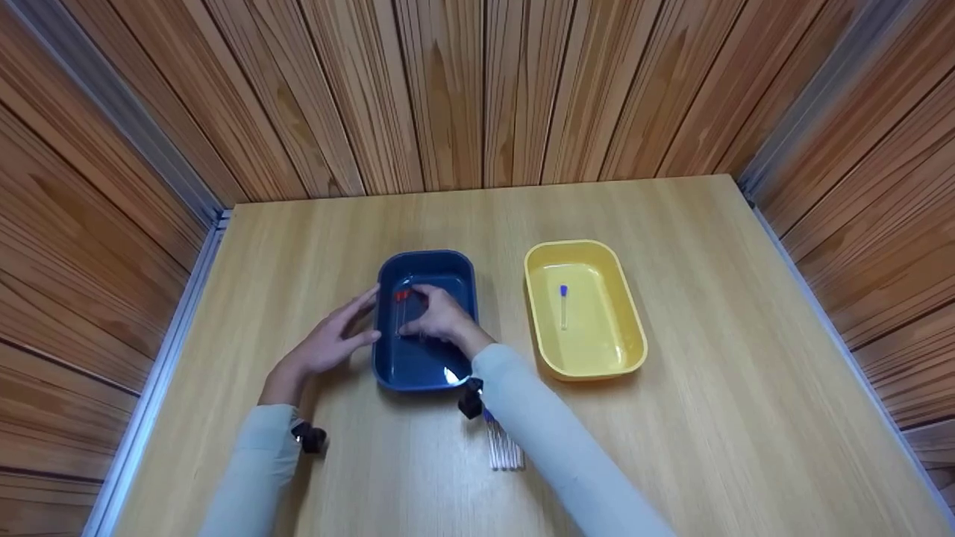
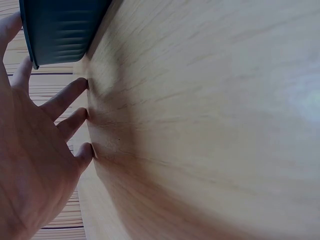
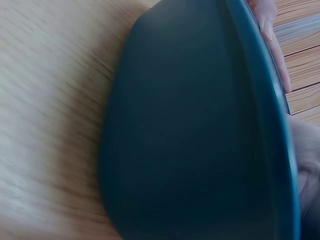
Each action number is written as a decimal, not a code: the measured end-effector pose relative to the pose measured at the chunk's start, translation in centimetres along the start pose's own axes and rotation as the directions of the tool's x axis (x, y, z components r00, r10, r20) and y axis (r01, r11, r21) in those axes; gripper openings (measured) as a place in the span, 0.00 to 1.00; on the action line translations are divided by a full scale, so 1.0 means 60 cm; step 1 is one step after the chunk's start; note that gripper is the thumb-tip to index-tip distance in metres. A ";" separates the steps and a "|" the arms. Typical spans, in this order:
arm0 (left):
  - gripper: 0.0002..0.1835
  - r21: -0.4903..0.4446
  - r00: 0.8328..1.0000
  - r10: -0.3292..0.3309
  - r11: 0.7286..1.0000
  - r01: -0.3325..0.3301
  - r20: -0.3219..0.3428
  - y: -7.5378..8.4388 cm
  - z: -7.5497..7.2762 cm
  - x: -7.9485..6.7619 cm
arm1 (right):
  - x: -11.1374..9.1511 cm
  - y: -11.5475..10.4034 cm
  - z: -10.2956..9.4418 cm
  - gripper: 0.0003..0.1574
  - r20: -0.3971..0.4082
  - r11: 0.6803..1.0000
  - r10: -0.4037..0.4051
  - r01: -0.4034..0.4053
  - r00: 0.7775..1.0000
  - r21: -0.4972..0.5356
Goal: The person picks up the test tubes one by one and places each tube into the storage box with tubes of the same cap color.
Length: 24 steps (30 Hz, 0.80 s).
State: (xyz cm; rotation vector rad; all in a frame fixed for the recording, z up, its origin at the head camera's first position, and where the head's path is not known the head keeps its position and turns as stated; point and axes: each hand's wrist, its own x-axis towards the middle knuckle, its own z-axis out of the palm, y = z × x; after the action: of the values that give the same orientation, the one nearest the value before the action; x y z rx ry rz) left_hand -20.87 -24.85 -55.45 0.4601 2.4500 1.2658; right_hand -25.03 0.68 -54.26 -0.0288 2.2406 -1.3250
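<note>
Nearest on the counter [image 1: 373,477], a row of clear tubes [image 1: 506,447] lies partly hidden by the right sleeve [image 1: 552,425]. Beyond it, the left hand [image 1: 328,344], fingers extended and grasping nothing, touches the left rim of the blue tray [image 1: 418,365], inside which the right hand [image 1: 442,317] is at the red-capped tubes [image 1: 401,296], whether gripping them cannot be told; the yellow tray [image 1: 597,350] to the right contains one blue-capped tube [image 1: 564,306], with wooden panelling [image 1: 448,97] behind.

Pale greenish long sleeves [image 1: 574,462], lightly creased, two small blocky black wrist cameras [image 1: 314,439]
</note>
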 end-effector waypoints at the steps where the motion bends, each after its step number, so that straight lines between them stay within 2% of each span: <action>1: 0.42 0.000 1.000 0.000 1.000 0.000 0.001 -0.001 0.000 0.000 | -0.007 -0.004 -0.002 0.60 0.002 1.000 -0.007 0.007 1.000 0.000; 3: 0.43 -0.001 1.000 0.002 1.000 -0.002 0.000 0.000 0.000 0.001 | -0.017 -0.012 -0.007 0.60 0.008 1.000 -0.017 0.017 1.000 0.005; 10: 0.43 -0.014 1.000 0.006 1.000 -0.006 -0.001 -0.002 -0.002 0.001 | -0.023 -0.033 -0.024 0.59 0.001 0.996 -0.090 0.090 0.996 -0.012; 16: 0.43 -0.015 0.999 0.035 0.999 -0.036 -0.004 -0.002 0.001 0.001 | -0.031 -0.033 -0.034 0.58 0.003 0.990 -0.138 0.138 0.990 -0.021; 24: 0.43 -0.020 1.000 0.001 1.000 -0.001 -0.007 -0.002 0.006 0.001 | -0.051 -0.030 -0.045 0.57 0.001 0.978 -0.193 0.192 0.981 -0.076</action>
State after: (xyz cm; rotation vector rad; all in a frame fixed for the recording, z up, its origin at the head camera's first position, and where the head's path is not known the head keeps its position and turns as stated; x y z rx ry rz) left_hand -20.78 -24.64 -55.74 0.4519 2.4412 1.2933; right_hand -24.06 2.77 -50.43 -0.2758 2.3410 -1.3383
